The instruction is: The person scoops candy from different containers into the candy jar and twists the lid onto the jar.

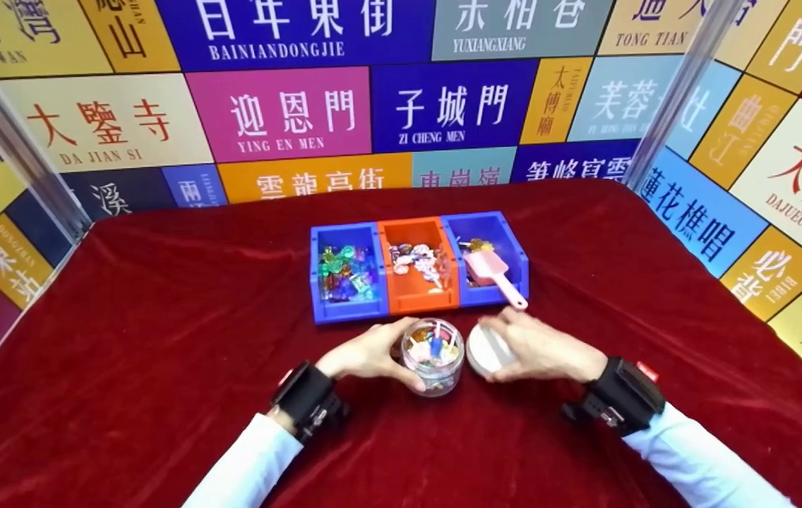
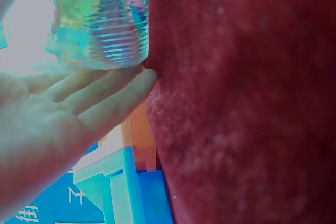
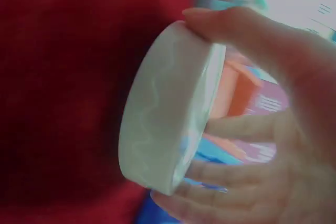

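A clear jar (image 1: 436,381) with colourful small pieces and white sticks inside stands uncapped on the red cloth, its ribbed side showing in the left wrist view. My left hand (image 1: 371,351) grips it from the left, thumb at the near side and fingers (image 2: 113,95) along the far side. Just right of the jar, my right hand (image 1: 549,347) holds a round white lid (image 1: 487,351) by its edge. In the right wrist view the lid (image 3: 160,108) is tilted on its side, pinched between the thumb and the fingertips.
Behind the hands stand three joined bins: a blue bin (image 1: 316,282) with gem-like pieces, an orange bin (image 1: 423,303) with small wrapped-looking pieces, and another blue bin (image 1: 519,268) with a pink scoop (image 1: 491,269), its handle over the front edge. Printed panels (image 1: 288,113) surround the table.
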Motion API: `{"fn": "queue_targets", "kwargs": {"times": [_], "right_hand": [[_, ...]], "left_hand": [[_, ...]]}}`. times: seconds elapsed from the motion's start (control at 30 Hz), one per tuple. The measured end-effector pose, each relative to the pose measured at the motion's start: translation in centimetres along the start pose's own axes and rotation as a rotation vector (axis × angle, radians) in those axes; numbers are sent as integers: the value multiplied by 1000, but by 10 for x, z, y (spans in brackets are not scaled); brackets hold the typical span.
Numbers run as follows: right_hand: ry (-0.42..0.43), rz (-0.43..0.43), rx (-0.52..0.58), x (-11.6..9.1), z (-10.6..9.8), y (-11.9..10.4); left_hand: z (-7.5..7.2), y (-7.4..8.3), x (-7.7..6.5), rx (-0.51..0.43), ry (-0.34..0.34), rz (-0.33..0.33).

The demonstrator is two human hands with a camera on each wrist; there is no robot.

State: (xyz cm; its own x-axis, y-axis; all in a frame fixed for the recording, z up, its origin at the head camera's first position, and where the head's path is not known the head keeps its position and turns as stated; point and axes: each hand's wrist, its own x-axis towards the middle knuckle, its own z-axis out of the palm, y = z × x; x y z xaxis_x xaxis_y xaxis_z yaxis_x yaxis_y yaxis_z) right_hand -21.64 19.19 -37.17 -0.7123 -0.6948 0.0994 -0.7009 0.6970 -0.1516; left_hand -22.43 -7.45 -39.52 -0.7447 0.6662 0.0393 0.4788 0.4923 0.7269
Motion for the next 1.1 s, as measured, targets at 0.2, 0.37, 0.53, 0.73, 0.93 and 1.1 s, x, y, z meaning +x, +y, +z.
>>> {"fn": "queue_targets", "kwargs": {"times": [0.2, 0.37, 0.53, 0.73, 0.93, 1.1], "right_hand": [[154, -27, 54, 10, -29, -6], [162, -113, 105, 21, -42, -18], [68, -164, 137, 32, -37, -35], [39, -247, 140, 45, -22, -47], [57, -287, 101, 50, -16, -50], [19, -286, 133, 55, -16, -50]], "left_hand": [[-2, -1, -1, 21, 3, 11], [-1, 0, 0, 24, -8, 2], [0, -2, 1, 33, -10, 13], [0, -2, 2, 29, 1, 21], [1, -2, 3, 32, 2, 12], [1, -4, 2, 34, 9, -1]]}}
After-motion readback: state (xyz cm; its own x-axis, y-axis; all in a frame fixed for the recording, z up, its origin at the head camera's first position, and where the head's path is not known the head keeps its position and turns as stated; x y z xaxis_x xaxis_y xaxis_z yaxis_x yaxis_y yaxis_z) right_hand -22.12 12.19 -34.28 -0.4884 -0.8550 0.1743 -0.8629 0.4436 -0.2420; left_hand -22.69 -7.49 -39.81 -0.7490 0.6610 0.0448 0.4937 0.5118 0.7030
